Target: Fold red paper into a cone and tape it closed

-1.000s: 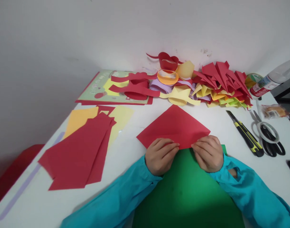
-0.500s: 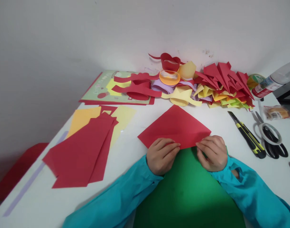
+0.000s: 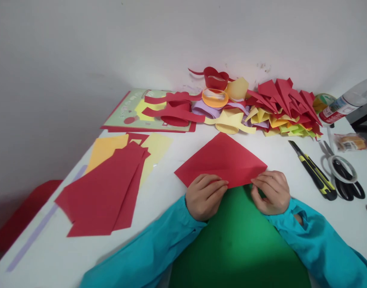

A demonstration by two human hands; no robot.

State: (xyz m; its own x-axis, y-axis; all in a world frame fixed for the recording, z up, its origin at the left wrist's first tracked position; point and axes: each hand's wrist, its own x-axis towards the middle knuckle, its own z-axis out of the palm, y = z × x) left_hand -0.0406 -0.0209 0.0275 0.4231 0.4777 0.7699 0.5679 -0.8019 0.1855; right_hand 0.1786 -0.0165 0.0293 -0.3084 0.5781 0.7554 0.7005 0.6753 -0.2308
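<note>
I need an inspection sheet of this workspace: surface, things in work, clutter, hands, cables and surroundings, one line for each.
Surface: white table; green board in front of the person.
Things in work: red paper, a crease across its lower part.
Clutter: loose red sheets at left; paper crowns and folded pile at the back; cutter, blade out, beside scissors with a ring on them at right.
Hands: left hand and right hand hold the red paper's lower edge.
Cables: nothing seen that is clearly a cable.
Surroundings: grey-white wall behind, with small marks.
</note>
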